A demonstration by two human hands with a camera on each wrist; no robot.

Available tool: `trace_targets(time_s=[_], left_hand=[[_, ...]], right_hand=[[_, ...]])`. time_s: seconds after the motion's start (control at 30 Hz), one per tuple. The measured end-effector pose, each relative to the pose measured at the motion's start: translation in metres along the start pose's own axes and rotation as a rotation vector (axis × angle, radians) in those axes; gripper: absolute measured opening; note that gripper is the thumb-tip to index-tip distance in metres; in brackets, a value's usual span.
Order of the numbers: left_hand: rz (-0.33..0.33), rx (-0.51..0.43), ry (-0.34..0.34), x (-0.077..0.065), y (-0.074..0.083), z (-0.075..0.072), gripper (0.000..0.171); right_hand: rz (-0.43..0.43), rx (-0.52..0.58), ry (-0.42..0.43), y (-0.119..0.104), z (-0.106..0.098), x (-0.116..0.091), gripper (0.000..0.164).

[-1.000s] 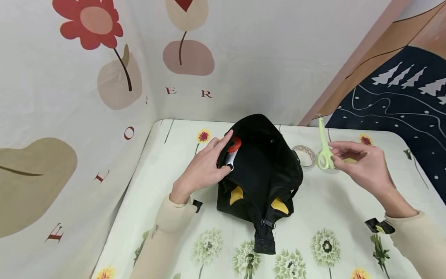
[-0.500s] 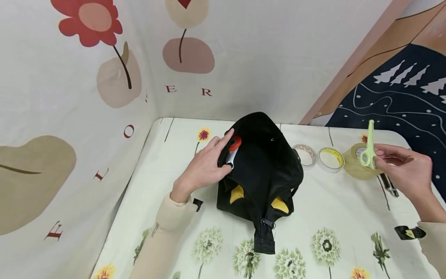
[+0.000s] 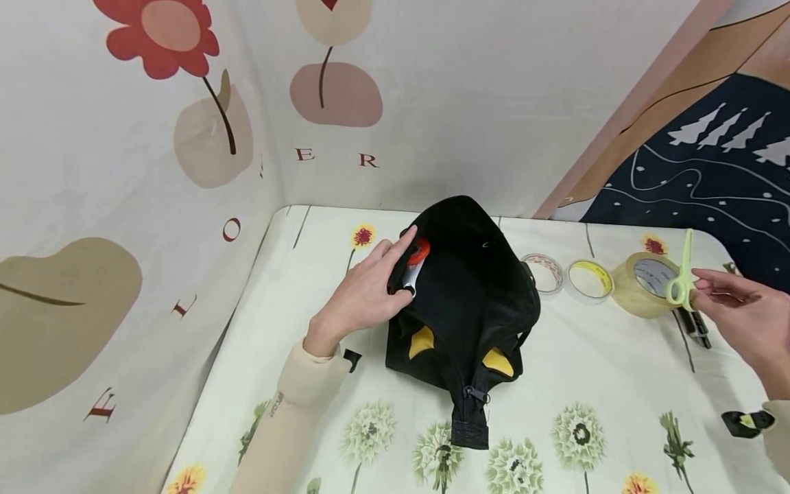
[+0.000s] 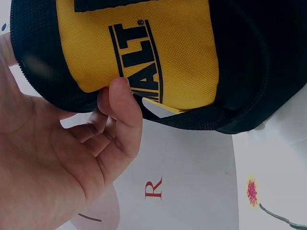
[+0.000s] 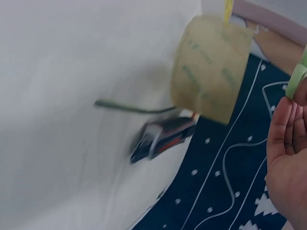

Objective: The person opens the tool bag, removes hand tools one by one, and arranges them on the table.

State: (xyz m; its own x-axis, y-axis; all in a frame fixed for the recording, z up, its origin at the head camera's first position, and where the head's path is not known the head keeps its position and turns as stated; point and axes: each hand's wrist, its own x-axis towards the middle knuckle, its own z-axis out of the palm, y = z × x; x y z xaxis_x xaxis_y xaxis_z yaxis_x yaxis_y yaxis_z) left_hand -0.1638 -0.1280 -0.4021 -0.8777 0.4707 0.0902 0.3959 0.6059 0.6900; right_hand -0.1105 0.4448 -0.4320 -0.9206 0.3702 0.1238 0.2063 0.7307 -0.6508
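A black fabric bag (image 3: 469, 288) stands with its mouth open in the head view. My left hand (image 3: 364, 298) grips its left rim, and inside, near those fingers, sits a red and silver-grey item (image 3: 416, 264). In the left wrist view, the thumb presses on a yellow panel (image 4: 187, 57) with black lettering on the bag's outside, fingers behind the edge. At the far right, my right hand (image 3: 743, 309) pinches pale green scissors (image 3: 681, 278) by a handle loop, blades up. They overlap the clear tan tape roll (image 3: 636, 295) in the head view.
Right of the bag lie a clear tape roll (image 3: 558, 278) and a tape roll with a yellow core (image 3: 607, 281). Beyond them, under the right hand, is a dark knife-like tool (image 5: 165, 136) with red trim. Printed cloth walls (image 3: 432, 165) rise behind the table.
My right hand has carried the scissors rightward, away from the bag and past the tape rolls, uncovering the yellow-cored roll and the dark tool. My left hand stays on the bag's rim.
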Motion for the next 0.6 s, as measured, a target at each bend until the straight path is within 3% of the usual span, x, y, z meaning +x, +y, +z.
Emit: trace_targets(time_s=[0.13,0.33,0.6], left_hand=[[0.001,0.002,0.002,-0.001,0.001,-0.001,0.095],[-0.006,0.004,-0.003,-0.001,0.001,-0.001,0.094],[-0.001,0.004,-0.003,-0.001,0.001,0.000,0.094]], right_hand=[[-0.039,0.100,-0.017,0.015,-0.002,0.000,0.039],[-0.081,0.206,-0.014,0.040,-0.009,0.003,0.068],[-0.131,0.165,0.002,0.064,-0.015,0.005,0.077]])
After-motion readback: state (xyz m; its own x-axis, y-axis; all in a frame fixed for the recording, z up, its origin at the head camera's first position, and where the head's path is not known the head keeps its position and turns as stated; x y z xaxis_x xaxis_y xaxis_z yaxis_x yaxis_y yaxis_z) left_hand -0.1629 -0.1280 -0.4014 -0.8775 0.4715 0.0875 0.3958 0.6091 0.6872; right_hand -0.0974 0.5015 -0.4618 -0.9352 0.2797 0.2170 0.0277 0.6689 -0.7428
